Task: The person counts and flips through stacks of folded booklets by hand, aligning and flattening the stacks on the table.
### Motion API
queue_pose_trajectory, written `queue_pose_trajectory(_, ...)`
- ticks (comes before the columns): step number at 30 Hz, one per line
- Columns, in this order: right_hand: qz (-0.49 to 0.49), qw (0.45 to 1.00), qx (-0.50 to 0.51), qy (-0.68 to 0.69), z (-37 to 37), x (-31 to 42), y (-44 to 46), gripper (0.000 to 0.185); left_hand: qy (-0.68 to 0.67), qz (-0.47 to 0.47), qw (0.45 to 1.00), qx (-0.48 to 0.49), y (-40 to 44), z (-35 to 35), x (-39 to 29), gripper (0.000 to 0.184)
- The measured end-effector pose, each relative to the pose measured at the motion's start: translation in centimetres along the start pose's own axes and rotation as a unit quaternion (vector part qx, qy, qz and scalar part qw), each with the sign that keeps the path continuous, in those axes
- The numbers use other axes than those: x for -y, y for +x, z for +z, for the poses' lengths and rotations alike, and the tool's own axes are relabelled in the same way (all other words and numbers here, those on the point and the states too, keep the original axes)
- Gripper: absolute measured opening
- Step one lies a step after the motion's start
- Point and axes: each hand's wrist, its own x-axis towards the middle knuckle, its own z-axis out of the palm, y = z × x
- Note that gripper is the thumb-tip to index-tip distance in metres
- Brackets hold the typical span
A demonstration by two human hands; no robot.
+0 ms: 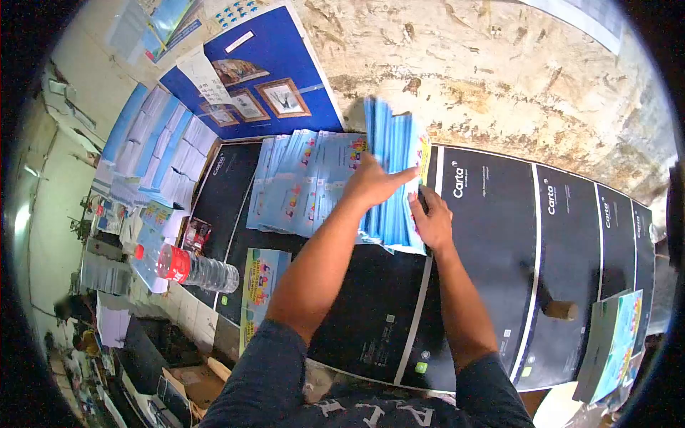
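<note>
A thick bundle of blue printed sheets (392,157) stands on edge on the black table near the wall. My left hand (376,182) lies over its upper part, thumb and fingers spread across the sheets. At the bundle's right face, my right hand (432,220) presses against the outer cover, its fingers partly bent. To the left of the bundle, overlapping blue sheets with colourful figures (303,182) lie fanned out in a row.
A plastic bottle with a red label (203,269) and a yellow-blue booklet (258,285) are at the left. Stacked booklets (614,346) stand at the right, near a brown block (560,309). Tall paper stacks (157,143) and a blue picture board (314,78) are at the back left.
</note>
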Motion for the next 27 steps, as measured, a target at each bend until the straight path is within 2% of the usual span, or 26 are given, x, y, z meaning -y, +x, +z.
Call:
queue_pose_trajectory(1,0.023,0.997,0.021,0.071,-0.5,0.3,0.1,0.062,0.037,-0.042,0.998,0.004,0.1,0.9,-1.1,0.121)
queue_pose_trajectory(2,0.023,0.998,0.015,0.064,-0.8,0.5,-0.2,0.059,0.064,-0.049,0.996,-0.046,0.3,2.1,-1.3,0.121)
queue_pose_trajectory(3,0.063,0.987,0.071,0.132,-2.3,1.9,-0.5,0.058,0.063,-0.041,0.996,-0.046,0.5,2.1,-1.8,0.121)
queue_pose_trajectory(5,0.015,0.99,0.033,0.134,-0.1,-0.4,-0.3,0.058,0.107,-0.031,0.994,0.002,0.6,1.9,-2.6,0.118)
queue_pose_trajectory(6,0.014,0.989,0.034,0.142,0.5,-0.6,-0.5,0.059,0.081,-0.048,0.995,0.016,1.8,2.5,-1.8,0.115)
queue_pose_trajectory(7,-0.025,0.993,0.022,0.113,1.0,-0.5,-0.6,0.062,0.088,-0.017,0.996,0.019,1.8,2.7,-1.9,0.109)
queue_pose_trajectory(9,-0.011,0.993,0.047,0.112,1.2,-0.1,-0.9,0.066,0.154,-0.044,0.987,-0.009,1.4,3.1,-2.3,0.1)
queue_pose_trajectory(10,-0.029,0.988,0.067,0.139,1.3,-0.6,-1.1,0.068,0.128,-0.047,0.991,0.01,1.6,3.0,-1.8,0.096)
queue_pose_trajectory(11,-0.032,0.968,0.103,0.228,1.7,-1.5,-1.0,0.07,0.106,-0.047,0.993,0.03,1.8,2.6,-1.2,0.092)
queue_pose_trajectory(12,-0.023,0.953,0.126,0.275,0.9,-1.6,-2.0,0.072,0.101,-0.003,0.995,0.011,2.8,3.5,1.7,0.088)
queue_pose_trajectory(13,-0.014,0.935,0.154,0.319,-0.2,-1.2,-3.4,0.075,0.102,0.006,0.995,0.014,0.5,2.7,0.5,0.088)
queue_pose_trajectory(15,-0.001,0.969,0.123,0.212,-5.1,0.4,-7.5,0.079,0.135,0.099,0.984,0.059,-5.4,1.5,-1.5,0.078)
queue_pose_trajectory(16,-0.012,0.972,0.139,0.187,-7.0,0.9,-10.1,0.078,0.134,0.098,0.983,0.073,-8.6,0.6,-3.0,0.078)
queue_pose_trajectory(17,-0.025,0.974,0.163,0.156,-8.8,0.9,-12.7,0.077,0.176,0.121,0.968,0.133,-12.0,-0.4,-4.6,0.075)
queue_pose_trajectory(18,-0.061,0.972,0.154,0.167,-10.4,0.9,-15.6,0.077,0.217,0.15,0.946,0.19,-14.3,-1.3,-6.3,0.073)
queue_pose_trajectory(19,-0.093,0.969,0.146,0.177,-12.1,1.1,-18.7,0.077,0.208,0.151,0.945,0.201,-16.3,-1.7,-7.5,0.073)
queue_pose_trajectory(21,-0.067,0.968,0.231,0.068,-15.3,1.9,-24.9,0.07,0.225,0.296,0.894,0.25,-20.9,-1.5,-7.5,0.075)
queue_pose_trajectory(23,-0.083,0.946,0.313,0.016,-16.6,2.2,-30.3,0.065,0.291,0.336,0.855,0.266,-23.5,1.4,-5.2,0.106)
queue_pose_trajectory(24,-0.072,0.944,0.321,0.012,-17.6,3.0,-32.1,0.065,0.299,0.334,0.858,0.25,-24.9,1.9,-5.0,0.115)
queue_pose_trajectory(26,-0.044,0.894,0.445,-0.014,-19.5,6.0,-33.4,0.064,0.302,0.329,0.861,0.243,-26.2,2.3,-4.5,0.129)
queue_pose_trajectory(27,-0.09,0.917,0.387,-0.047,-21.2,8.2,-33.1,0.065,0.296,0.328,0.864,0.243,-26.5,2.3,-4.2,0.129)
